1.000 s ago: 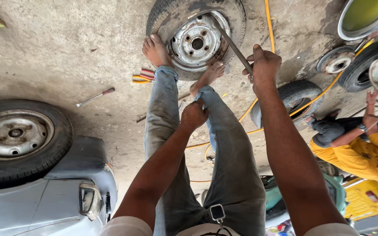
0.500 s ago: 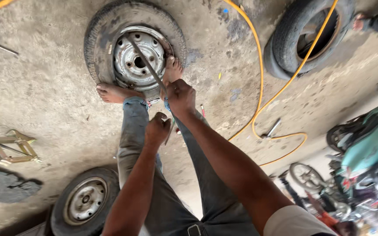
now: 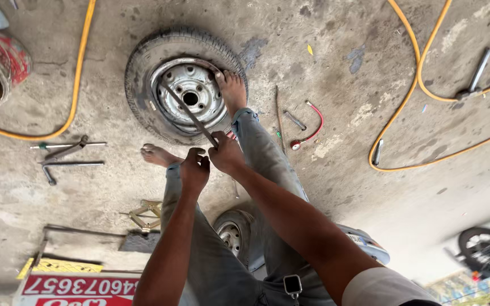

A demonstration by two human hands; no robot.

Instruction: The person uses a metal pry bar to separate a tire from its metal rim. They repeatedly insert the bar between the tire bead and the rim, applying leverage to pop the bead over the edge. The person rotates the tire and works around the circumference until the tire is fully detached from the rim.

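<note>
Wheel now lying nearer; my right hand is clenching the tyre lever, its shaft running up-left across the rim; left hand closing just beside.

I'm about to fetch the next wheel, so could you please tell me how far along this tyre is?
Done: the wheel lies flat, right foot pinning the tyre. In hand: both hands, left hand and right hand, hold a tyre lever reaching across the rim. Left: the tyre sits on the rim all round, so levering it remains.
</note>
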